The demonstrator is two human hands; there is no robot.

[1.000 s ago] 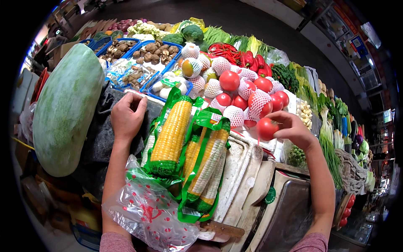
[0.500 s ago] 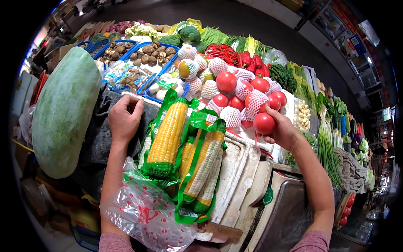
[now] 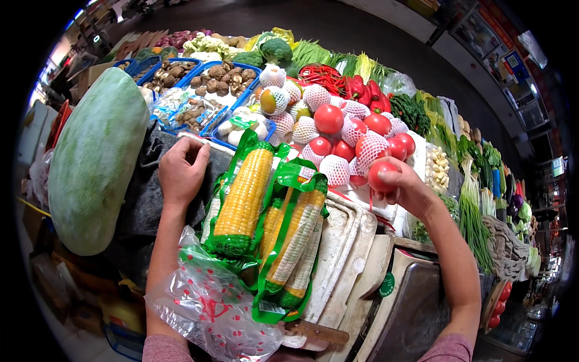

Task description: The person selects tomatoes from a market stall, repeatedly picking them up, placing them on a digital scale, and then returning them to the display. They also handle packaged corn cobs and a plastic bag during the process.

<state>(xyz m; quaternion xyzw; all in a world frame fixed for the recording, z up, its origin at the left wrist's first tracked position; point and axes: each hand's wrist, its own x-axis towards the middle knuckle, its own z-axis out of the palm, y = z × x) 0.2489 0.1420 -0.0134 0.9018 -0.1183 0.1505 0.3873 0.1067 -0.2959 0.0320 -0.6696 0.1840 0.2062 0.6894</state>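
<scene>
A round red tomato (image 3: pixel 381 176) is in my right hand (image 3: pixel 405 192), with the fingers and thumb curled around it, at the near right edge of the heap of tomatoes (image 3: pixel 329 119). Many in that heap wear white foam nets. My left hand (image 3: pixel 183 170) is closed, fingers curled, beside the near rim of the white foam box (image 3: pixel 211 145); whatever may be in its grip is hidden. Between my arms lie plastic-wrapped corn cobs (image 3: pixel 244 199) in green packaging, with a clear red-dotted plastic bag (image 3: pixel 208 301) near my left forearm.
A big pale-green winter melon (image 3: pixel 96 160) stands at the left. Blue trays hold brown mushrooms (image 3: pixel 223 80) and white mushrooms (image 3: pixel 244 128). Red peppers (image 3: pixel 368 93), broccoli (image 3: pixel 276 51) and leafy greens line the far side. Stacked foam lids (image 3: pixel 338 259) and a dark metal-topped scale (image 3: pixel 410 314) sit nearer.
My right hand has drawn the tomato slightly nearer and turned it, closing more around it. The left hand stays almost in place, its fingers a little more curled.
</scene>
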